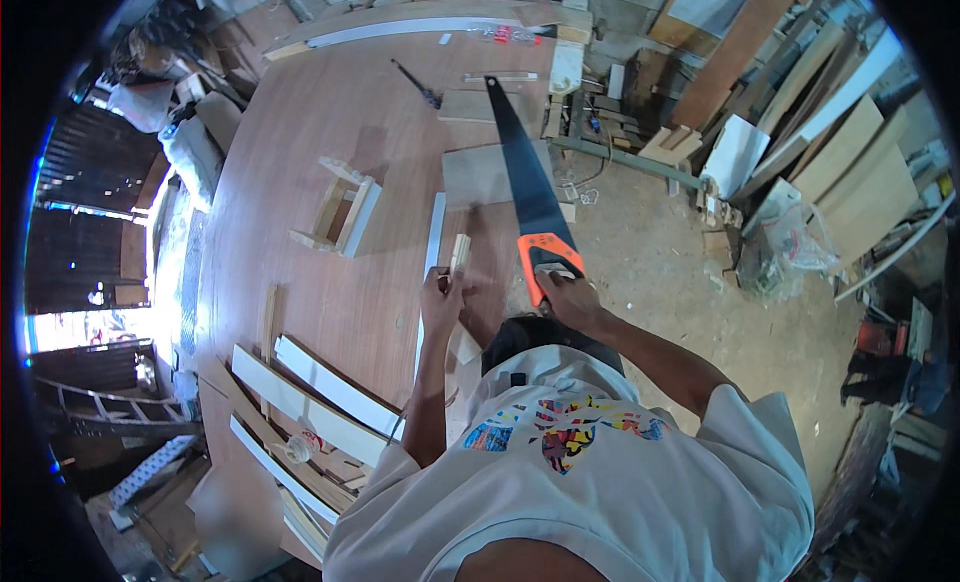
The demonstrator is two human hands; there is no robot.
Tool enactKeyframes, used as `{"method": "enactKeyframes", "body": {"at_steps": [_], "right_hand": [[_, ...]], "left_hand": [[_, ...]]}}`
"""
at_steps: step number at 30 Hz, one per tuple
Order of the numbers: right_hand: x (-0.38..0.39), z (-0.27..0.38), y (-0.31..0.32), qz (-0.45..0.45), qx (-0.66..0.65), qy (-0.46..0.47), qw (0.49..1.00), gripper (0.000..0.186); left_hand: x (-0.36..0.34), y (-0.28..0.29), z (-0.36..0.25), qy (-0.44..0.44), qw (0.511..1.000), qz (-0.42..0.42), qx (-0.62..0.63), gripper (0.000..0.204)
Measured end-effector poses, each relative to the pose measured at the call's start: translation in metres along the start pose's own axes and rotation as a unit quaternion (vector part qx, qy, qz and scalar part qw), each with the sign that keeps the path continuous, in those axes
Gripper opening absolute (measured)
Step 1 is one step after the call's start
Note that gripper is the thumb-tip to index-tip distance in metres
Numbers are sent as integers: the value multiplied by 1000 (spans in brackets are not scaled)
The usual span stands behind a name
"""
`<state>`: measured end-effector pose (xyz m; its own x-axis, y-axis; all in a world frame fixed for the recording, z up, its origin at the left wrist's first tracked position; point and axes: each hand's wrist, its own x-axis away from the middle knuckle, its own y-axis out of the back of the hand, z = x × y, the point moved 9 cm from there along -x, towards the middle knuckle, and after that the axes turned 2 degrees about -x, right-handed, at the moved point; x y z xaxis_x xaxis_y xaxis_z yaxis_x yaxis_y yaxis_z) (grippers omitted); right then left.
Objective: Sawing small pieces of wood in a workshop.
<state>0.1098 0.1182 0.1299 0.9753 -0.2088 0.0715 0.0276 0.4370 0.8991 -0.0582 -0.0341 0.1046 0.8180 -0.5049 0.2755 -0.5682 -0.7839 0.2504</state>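
My right hand (pixel 570 300) is closed round the orange handle of a hand saw (pixel 526 167). Its dark blade points away from me, over the right edge of the wooden table (pixel 290 232). In my left hand (pixel 441 300) a short, narrow wood piece (pixel 460 254) stands up between the fingers, apart from the saw. Beside that hand, a long white-faced strip (pixel 435 232) lies on the table. A flat grey board (pixel 490 176) lies farther off, partly hidden behind the blade. To the left stands a small wooden frame (pixel 342 210) with one white side.
Several white-faced planks (pixel 310 397) lie at the near left, with a clear plastic bottle (pixel 303 445) among them. A thin dark tool (pixel 415 84) rests toward the far end. Boards (pixel 840 152) lean at the right, near a plastic bag (pixel 790 244) on the floor.
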Motion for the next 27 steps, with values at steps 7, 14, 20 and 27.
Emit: {"method": "enactKeyframes", "body": {"at_steps": [7, 14, 20, 27], "right_hand": [[-67, 25, -63, 57, 51, 40, 996, 42], [-105, 26, -112, 112, 44, 23, 993, 44], [-103, 28, -135, 102, -17, 67, 992, 57], [-99, 25, -129, 118, -100, 62, 986, 57]], "left_hand": [[62, 62, -24, -45, 995, -81, 24, 27], [117, 81, -82, 8, 984, -89, 154, 40], [131, 69, -71, 92, 929, 20, 359, 46], [128, 44, -69, 138, 848, 131, 495, 39]]}}
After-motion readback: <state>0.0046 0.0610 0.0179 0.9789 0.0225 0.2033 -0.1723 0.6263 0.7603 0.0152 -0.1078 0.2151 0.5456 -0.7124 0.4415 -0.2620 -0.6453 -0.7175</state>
